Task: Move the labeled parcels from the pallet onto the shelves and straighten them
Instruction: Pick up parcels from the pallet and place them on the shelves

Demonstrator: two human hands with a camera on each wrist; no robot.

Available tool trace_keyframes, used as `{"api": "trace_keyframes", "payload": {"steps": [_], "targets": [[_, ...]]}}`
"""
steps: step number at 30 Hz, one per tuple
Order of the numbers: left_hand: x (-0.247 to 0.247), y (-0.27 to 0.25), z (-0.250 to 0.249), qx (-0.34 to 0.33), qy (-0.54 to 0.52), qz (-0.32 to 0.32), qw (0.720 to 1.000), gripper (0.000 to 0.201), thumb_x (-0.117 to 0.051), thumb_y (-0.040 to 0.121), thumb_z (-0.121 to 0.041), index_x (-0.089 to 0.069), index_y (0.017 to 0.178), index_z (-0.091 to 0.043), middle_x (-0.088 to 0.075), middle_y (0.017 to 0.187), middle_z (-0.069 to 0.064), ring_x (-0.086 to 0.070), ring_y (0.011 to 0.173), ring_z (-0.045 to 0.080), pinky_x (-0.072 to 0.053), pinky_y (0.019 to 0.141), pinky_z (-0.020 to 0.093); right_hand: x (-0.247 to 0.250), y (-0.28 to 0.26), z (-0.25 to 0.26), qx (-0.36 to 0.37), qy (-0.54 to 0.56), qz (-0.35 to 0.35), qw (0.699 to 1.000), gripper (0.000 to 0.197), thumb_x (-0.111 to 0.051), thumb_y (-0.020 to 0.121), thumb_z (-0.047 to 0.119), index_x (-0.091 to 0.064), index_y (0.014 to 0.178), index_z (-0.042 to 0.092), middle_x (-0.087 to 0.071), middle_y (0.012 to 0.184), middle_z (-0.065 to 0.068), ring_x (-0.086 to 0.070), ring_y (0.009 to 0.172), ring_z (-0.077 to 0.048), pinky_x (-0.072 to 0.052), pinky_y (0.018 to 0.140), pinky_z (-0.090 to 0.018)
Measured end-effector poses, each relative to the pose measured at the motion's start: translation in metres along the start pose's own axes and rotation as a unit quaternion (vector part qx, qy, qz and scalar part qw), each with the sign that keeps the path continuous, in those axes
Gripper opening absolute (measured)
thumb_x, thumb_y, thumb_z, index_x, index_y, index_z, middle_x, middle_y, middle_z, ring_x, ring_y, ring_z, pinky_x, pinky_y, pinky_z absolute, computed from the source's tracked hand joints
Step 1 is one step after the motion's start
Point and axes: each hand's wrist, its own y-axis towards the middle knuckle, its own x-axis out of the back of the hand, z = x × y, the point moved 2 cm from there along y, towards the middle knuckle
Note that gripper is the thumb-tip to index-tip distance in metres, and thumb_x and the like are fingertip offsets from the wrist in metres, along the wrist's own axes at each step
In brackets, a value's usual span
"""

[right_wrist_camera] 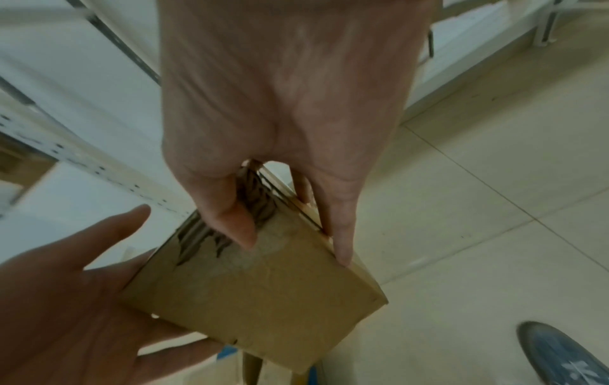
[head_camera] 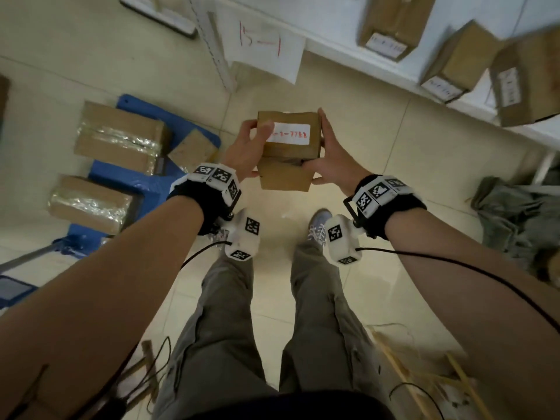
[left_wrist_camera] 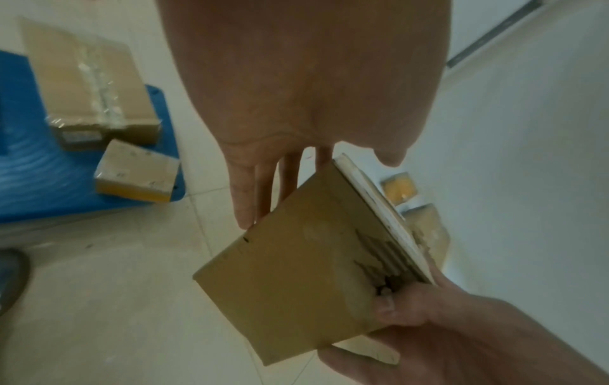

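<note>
Head view: a small cardboard parcel (head_camera: 288, 150), its white label (head_camera: 288, 133) facing up, is held in the air above the tiled floor between the left hand (head_camera: 245, 150) and right hand (head_camera: 333, 156), each clasping 1 side. 3 more parcels lie on the blue pallet (head_camera: 145, 177) at left; others sit on the white shelf (head_camera: 363, 40).

Left wrist view: fingers (left_wrist_camera: 243, 198) lie along the parcel's side.

Right wrist view: thumb (right_wrist_camera: 230, 216) presses its torn face.
</note>
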Motion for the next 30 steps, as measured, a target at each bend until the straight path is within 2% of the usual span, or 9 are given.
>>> {"api": "trace_keyframes", "payload": {"steps": [2, 5, 8, 10, 13, 16, 20, 24, 30], "targets": [[0.009, -0.019, -0.031, -0.032, 0.027, 0.008, 0.999, 0.056, -0.04, 0.098, -0.057, -0.029, 0.148, -0.033, -0.048, 0.133, 0.004, -0.051, 0.109, 0.025, -0.055, 0.085, 0.043, 0.013, -0.017, 0.03, 0.007, 0.008, -0.001, 1.0, 0.108, -0.066, 0.091, 0.005, 0.011, 0.155, 0.046, -0.041, 0.14, 0.007, -0.058, 0.102, -0.006, -0.056, 0.068, -0.03], [0.025, -0.053, -0.088, -0.086, 0.084, 0.013, 0.993, 0.064, -0.039, 0.091, -0.068, -0.026, 0.148, -0.041, -0.045, 0.146, 0.006, -0.051, 0.122, 0.03, -0.055, 0.091, 0.049, 0.035, -0.05, 0.078, 0.03, 0.012, -0.013, 0.999, 0.108, -0.07, 0.09, 0.014, 0.011, 0.155, 0.045, -0.045, 0.14, 0.007, -0.06, 0.109, -0.01, -0.059, 0.084, -0.041], [0.036, -0.09, -0.142, -0.126, 0.127, 0.02, 0.984, 0.073, -0.038, 0.083, -0.075, -0.026, 0.148, -0.044, -0.049, 0.143, 0.006, -0.057, 0.117, 0.03, -0.056, 0.089, 0.046, 0.058, -0.087, 0.119, 0.066, 0.009, -0.025, 0.997, 0.107, -0.074, 0.088, 0.023, 0.007, 0.156, 0.045, -0.043, 0.149, 0.006, -0.058, 0.122, -0.016, -0.057, 0.093, -0.045], [0.041, -0.114, -0.177, -0.156, 0.139, 0.017, 0.978, 0.074, -0.039, 0.082, -0.078, -0.025, 0.147, -0.046, -0.05, 0.142, 0.005, -0.059, 0.114, 0.029, -0.056, 0.083, 0.04, 0.076, -0.111, 0.144, 0.099, -0.004, -0.052, 0.994, 0.103, -0.076, 0.086, 0.033, -0.003, 0.156, 0.044, -0.042, 0.152, 0.005, -0.058, 0.124, -0.016, -0.059, 0.088, -0.038], [0.044, -0.143, -0.222, -0.207, 0.145, 0.018, 0.967, 0.066, -0.04, 0.089, -0.073, -0.026, 0.147, -0.044, -0.054, 0.134, 0.005, -0.062, 0.108, 0.028, -0.056, 0.085, 0.04, 0.102, -0.142, 0.175, 0.147, -0.036, -0.095, 0.984, 0.097, -0.077, 0.084, 0.045, -0.012, 0.156, 0.04, -0.044, 0.15, 0.006, -0.061, 0.118, -0.017, -0.058, 0.077, -0.031], [0.041, -0.168, -0.259, -0.247, 0.153, 0.005, 0.957, 0.055, -0.041, 0.093, -0.068, -0.032, 0.141, -0.041, -0.059, 0.118, 0.005, -0.066, 0.097, 0.026, -0.057, 0.088, 0.043, 0.123, -0.167, 0.199, 0.178, -0.04, -0.123, 0.975, 0.098, -0.077, 0.083, 0.046, -0.014, 0.157, 0.037, -0.043, 0.149, 0.003, -0.071, 0.096, -0.018, -0.061, 0.078, -0.035], [0.034, -0.212, -0.313, -0.306, 0.153, -0.003, 0.94, 0.048, -0.045, 0.092, -0.067, -0.04, 0.131, -0.038, -0.061, 0.114, 0.007, -0.069, 0.09, 0.027, -0.061, 0.082, 0.043, 0.153, -0.212, 0.234, 0.229, -0.018, -0.189, 0.955, 0.091, -0.08, 0.081, 0.042, -0.026, 0.154, 0.035, -0.056, 0.127, -0.002, -0.071, 0.077, -0.016, -0.057, 0.06, -0.024], [0.031, -0.25, -0.355, -0.354, 0.168, 0.013, 0.92, 0.048, -0.047, 0.09, -0.068, -0.043, 0.124, -0.035, -0.064, 0.107, 0.007, -0.072, 0.079, 0.028, -0.063, 0.072, 0.04, 0.176, -0.255, 0.26, 0.256, -0.012, -0.226, 0.94, 0.085, -0.079, 0.081, 0.046, -0.03, 0.151, 0.04, -0.059, 0.12, -0.005, -0.071, 0.07, -0.023, -0.057, 0.06, -0.027], [0.031, -0.306, -0.407, -0.434, 0.186, 0.024, 0.881, 0.053, -0.053, 0.09, -0.064, -0.05, 0.114, -0.016, -0.072, 0.087, 0.009, -0.074, 0.061, 0.027, -0.063, 0.062, 0.038, 0.193, -0.314, 0.291, 0.311, 0.0, -0.293, 0.904, 0.068, -0.073, 0.085, 0.052, -0.044, 0.144, 0.039, -0.059, 0.107, -0.007, -0.062, 0.059, -0.017, -0.052, 0.051, -0.025]]}}
